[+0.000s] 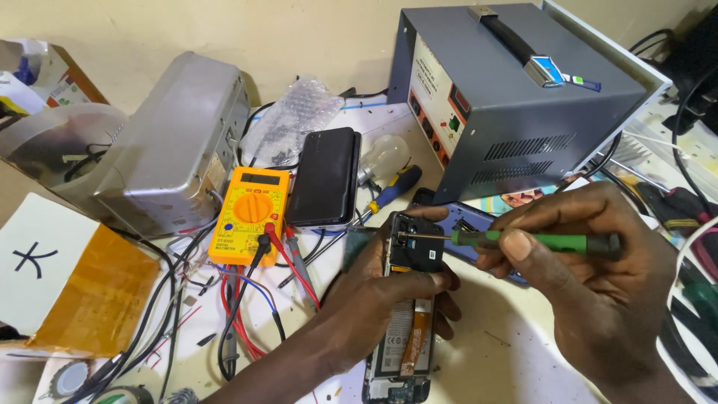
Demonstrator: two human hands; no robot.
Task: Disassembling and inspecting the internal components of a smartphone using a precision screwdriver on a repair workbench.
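**Opened phone held while a screwdriver tip meets its top end**

Your left hand [381, 299] grips an opened phone [407, 299] with its back cover off, holding it upright over the counter [493, 352] near the middle of the view. Your fingers [437, 283] wrap across the phone's middle, clamped on it, so its upper part and its lower end show on either side of them.

Your right hand [598, 277] holds a green-handled screwdriver [523, 241] lying almost level, its fingers closed around the handle. The thin metal tip points left and touches the dark upper part of the phone, beside the camera area.

Left of the phone lies a yellow multimeter [249, 215] with red and black leads trailing across the counter. Just right of the meter rests a black phone [325, 178], face down. Beside that sits a light bulb [383, 157] and a blue and yellow screwdriver [393, 188]. Behind your hands stands a grey metal box [516, 90] with a carrying handle on top. A silver device [179, 142] sits at the far left, and a cardboard box [67, 277] near the left edge.
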